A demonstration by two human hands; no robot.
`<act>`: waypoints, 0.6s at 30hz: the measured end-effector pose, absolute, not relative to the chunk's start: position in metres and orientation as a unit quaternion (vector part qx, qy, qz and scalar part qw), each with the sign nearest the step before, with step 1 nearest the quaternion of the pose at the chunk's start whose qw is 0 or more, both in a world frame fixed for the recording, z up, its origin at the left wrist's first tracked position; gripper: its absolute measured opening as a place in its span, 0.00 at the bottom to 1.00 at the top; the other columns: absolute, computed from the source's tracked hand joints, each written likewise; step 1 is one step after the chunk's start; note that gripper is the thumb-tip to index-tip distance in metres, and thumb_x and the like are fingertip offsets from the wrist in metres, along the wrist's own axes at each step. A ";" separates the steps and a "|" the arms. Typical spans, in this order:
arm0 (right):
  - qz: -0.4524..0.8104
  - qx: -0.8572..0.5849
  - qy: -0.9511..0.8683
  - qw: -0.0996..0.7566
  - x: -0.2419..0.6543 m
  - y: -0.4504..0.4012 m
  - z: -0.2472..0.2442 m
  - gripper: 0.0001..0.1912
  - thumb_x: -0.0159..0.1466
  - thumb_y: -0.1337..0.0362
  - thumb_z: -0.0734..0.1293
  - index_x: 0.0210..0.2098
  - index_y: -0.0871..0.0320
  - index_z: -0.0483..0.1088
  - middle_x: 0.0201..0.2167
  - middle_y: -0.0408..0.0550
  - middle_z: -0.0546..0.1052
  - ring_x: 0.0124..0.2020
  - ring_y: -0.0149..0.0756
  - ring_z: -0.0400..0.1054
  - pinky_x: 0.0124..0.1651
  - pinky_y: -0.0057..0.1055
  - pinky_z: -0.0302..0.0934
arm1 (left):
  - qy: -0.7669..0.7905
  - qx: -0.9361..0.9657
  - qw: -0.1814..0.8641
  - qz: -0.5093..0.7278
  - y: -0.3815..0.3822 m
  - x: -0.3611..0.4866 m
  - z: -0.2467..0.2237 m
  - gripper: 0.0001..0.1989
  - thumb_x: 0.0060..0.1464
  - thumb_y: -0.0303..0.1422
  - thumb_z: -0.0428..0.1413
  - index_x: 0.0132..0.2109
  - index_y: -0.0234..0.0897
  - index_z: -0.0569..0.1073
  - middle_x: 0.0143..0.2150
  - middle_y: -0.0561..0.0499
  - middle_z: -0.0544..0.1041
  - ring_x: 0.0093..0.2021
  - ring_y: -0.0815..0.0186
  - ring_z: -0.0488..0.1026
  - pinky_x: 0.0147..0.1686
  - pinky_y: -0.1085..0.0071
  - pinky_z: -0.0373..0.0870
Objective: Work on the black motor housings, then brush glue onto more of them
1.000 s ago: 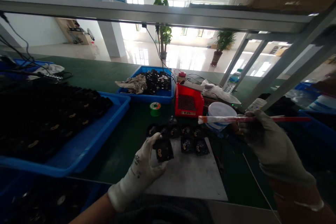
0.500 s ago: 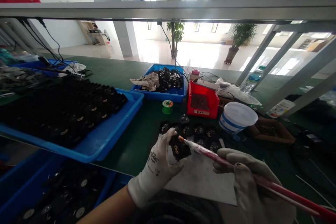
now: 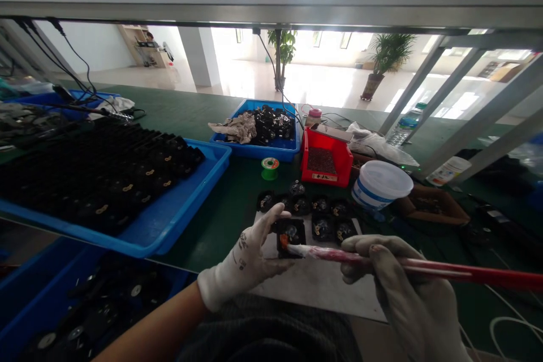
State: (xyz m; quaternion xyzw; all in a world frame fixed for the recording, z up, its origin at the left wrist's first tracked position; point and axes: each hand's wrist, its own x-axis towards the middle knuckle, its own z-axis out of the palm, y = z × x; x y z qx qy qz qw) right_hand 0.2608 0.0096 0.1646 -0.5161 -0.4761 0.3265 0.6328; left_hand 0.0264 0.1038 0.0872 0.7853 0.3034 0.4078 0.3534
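Observation:
My left hand (image 3: 250, 251), in a white glove, has thumb and fingers around the left side of a black square part (image 3: 297, 232). The part lies at the edge of a white sheet (image 3: 322, 288). In my gloved right hand (image 3: 403, 288) is a red brush (image 3: 331, 254), pinched between thumb and fingers. Its orange tip touches the lower left of the black part. Several similar black parts (image 3: 322, 228) with small brass-coloured pieces sit just behind and to the right.
At the left is a large blue tray (image 3: 182, 198) of black parts. Behind the work stand a green spool (image 3: 270, 169), a blue tray (image 3: 254, 153), a red bin (image 3: 326, 178) and a lidded white tub (image 3: 382, 184). A shelf beam (image 3: 271, 14) crosses above.
The brush tip has come down onto the black part and the brush lies flatter. The part, tilted in my left hand before, now lies flat, its face turned differently.

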 end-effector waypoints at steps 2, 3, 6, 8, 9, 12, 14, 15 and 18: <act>0.360 -0.508 -0.494 0.607 0.270 0.017 0.171 0.14 0.69 0.53 0.73 0.33 0.56 0.82 0.27 0.48 0.82 0.22 0.36 0.77 0.26 0.29 0.76 | 0.275 0.807 0.356 0.382 0.105 0.024 0.091 0.53 0.55 0.32 0.72 0.77 0.47 0.51 0.68 0.39 0.73 0.68 0.50 0.73 0.67 0.52 0.73; 0.372 -0.503 -0.510 0.590 0.274 0.021 0.173 0.15 0.69 0.52 0.73 0.33 0.56 0.82 0.28 0.49 0.82 0.22 0.36 0.77 0.26 0.29 0.75 | 0.260 0.821 0.352 0.367 0.106 0.023 0.093 0.54 0.55 0.31 0.72 0.78 0.48 0.50 0.69 0.39 0.72 0.69 0.50 0.71 0.68 0.52 0.71; 0.389 -0.497 -0.562 0.534 0.279 0.030 0.178 0.16 0.70 0.52 0.72 0.35 0.57 0.81 0.28 0.49 0.81 0.23 0.35 0.76 0.26 0.27 0.74 | 0.224 0.858 0.332 0.322 0.107 0.023 0.098 0.55 0.55 0.30 0.72 0.79 0.47 0.48 0.71 0.38 0.70 0.70 0.50 0.69 0.69 0.52 0.69; 0.378 -0.500 -0.585 0.515 0.278 0.032 0.181 0.16 0.70 0.52 0.71 0.34 0.57 0.80 0.29 0.49 0.81 0.23 0.34 0.75 0.25 0.26 0.72 | 0.222 0.869 0.321 0.303 0.108 0.026 0.099 0.52 0.55 0.31 0.72 0.78 0.46 0.51 0.71 0.38 0.70 0.70 0.50 0.70 0.69 0.53 0.69; 0.365 -0.506 -0.596 0.506 0.276 0.031 0.182 0.16 0.70 0.52 0.71 0.34 0.57 0.80 0.30 0.49 0.81 0.23 0.33 0.74 0.25 0.25 0.70 | 0.228 0.871 0.318 0.297 0.109 0.028 0.098 0.51 0.55 0.32 0.72 0.77 0.46 0.54 0.71 0.38 0.70 0.70 0.50 0.70 0.69 0.53 0.70; 0.295 -0.537 -0.608 0.504 0.270 0.026 0.187 0.13 0.69 0.53 0.72 0.34 0.55 0.80 0.28 0.47 0.80 0.23 0.33 0.73 0.24 0.24 0.67 | 0.274 0.862 0.310 0.293 0.114 0.032 0.090 0.47 0.51 0.34 0.74 0.73 0.45 0.62 0.68 0.40 0.74 0.67 0.49 0.72 0.68 0.49 0.70; 0.241 -0.572 -0.564 0.545 0.270 0.022 0.192 0.12 0.68 0.54 0.72 0.33 0.54 0.80 0.28 0.46 0.81 0.25 0.34 0.74 0.25 0.25 0.67 | 0.312 0.849 0.306 0.298 0.119 0.034 0.082 0.45 0.51 0.34 0.74 0.72 0.44 0.65 0.66 0.39 0.75 0.66 0.46 0.72 0.67 0.45 0.70; 0.216 -0.585 -0.530 0.575 0.271 0.021 0.195 0.12 0.69 0.54 0.72 0.33 0.53 0.80 0.30 0.46 0.81 0.26 0.34 0.74 0.26 0.26 0.68 | 0.329 0.841 0.307 0.299 0.121 0.034 0.078 0.44 0.51 0.34 0.74 0.71 0.43 0.64 0.66 0.39 0.75 0.66 0.46 0.72 0.67 0.43 0.70; 0.157 -0.585 -0.441 0.663 0.280 0.017 0.202 0.11 0.70 0.55 0.71 0.33 0.52 0.80 0.34 0.47 0.82 0.28 0.35 0.74 0.31 0.29 0.72 | 0.364 0.823 0.320 0.296 0.125 0.037 0.066 0.43 0.54 0.32 0.72 0.72 0.44 0.63 0.68 0.40 0.73 0.68 0.47 0.72 0.67 0.44 0.71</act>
